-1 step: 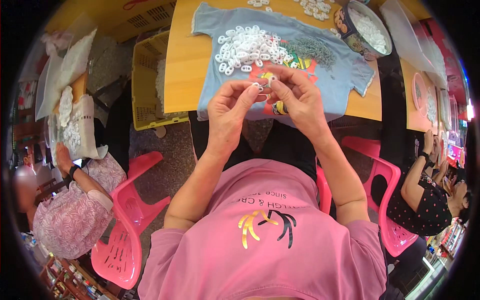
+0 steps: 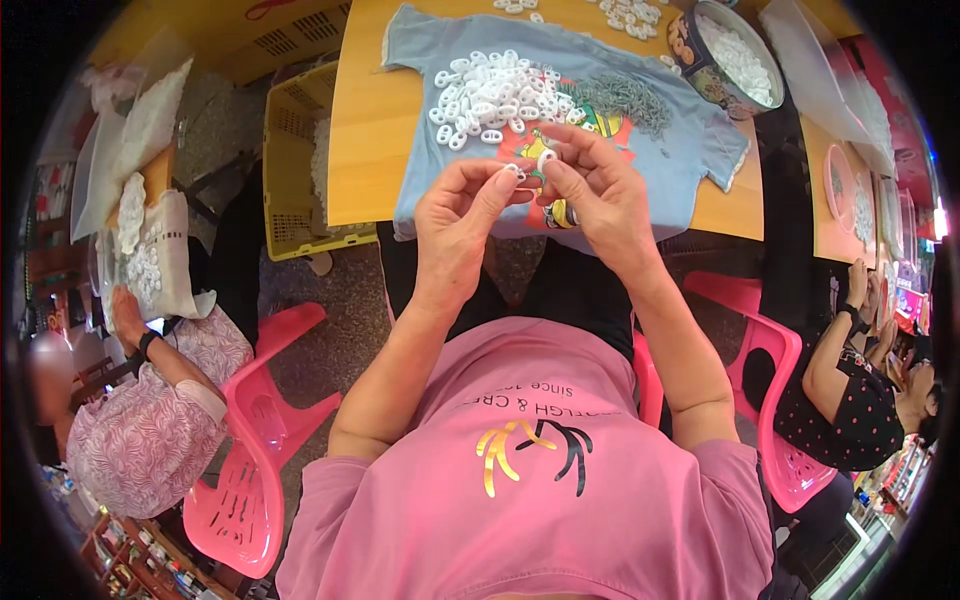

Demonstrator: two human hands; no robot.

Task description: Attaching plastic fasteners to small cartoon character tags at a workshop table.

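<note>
Both my hands are raised above a light blue T-shirt (image 2: 410, 165) spread on the table, close together over its printed front. Between the thumb and fingers of my left hand (image 2: 462, 205) is a small white plastic piece (image 2: 515, 172). My right hand (image 2: 598, 195) pinches another white oval piece with a hole (image 2: 546, 159) just beside it. A small gap shows between the two pieces. Beyond my hands lies a heap of white oval two-holed pieces (image 2: 490, 95). To its right is a pile of small grey parts (image 2: 630, 100), too fine to name.
A round tin (image 2: 690, 75) of white pieces stands at the table's far right. More loose white pieces (image 2: 628, 15) lie at the far edge. Left of the table (image 2: 365, 120) is a yellow crate (image 2: 290, 235). People sit at both sides, near pink chairs (image 2: 255, 440) (image 2: 770, 390).
The piece in my right hand has shifted slightly and shows more plainly. The fingers of my right hand have moved a little; the rest looks the same.
</note>
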